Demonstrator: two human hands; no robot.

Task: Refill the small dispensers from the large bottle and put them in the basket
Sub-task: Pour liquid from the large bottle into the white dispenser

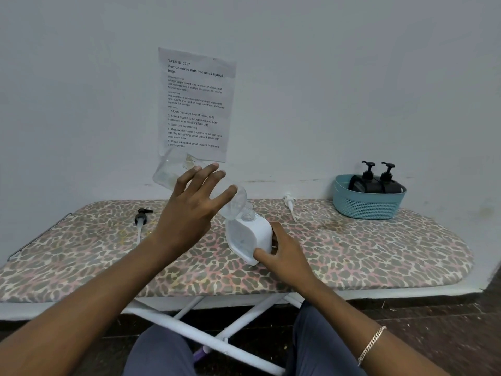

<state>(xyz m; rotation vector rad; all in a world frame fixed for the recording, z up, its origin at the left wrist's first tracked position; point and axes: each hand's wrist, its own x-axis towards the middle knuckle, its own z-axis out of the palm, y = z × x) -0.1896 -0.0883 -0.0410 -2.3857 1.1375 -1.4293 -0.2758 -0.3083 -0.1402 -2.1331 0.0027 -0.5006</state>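
1. dispenser filling is the step in hand: the white dispenser (248, 237) stands uncapped on the ironing board (379, 253). the neck of the large bottle (168, 172) is tipped down onto its open mouth, so i judge this is the pour.
2. my right hand (284, 256) grips the dispenser low on its right side, thumb across the front bottom edge, steadying it.
3. my left hand (189, 210) holds the bottle tilted in the air, fingers spread wide over its near side. the bottle rises up and to the left from the dispenser.
4. i cannot tell whether liquid is running or how full the dispenser is.
5. the next move, i judge, calls for righting the bottle and then fitting a pump. the white pump (289, 203) lies behind the dispenser near the wall, and a black pump (141, 217) lies off to the left.
6. the basket (368, 207) sits well apart at the right end, with two black dispensers (379, 183) already in it.
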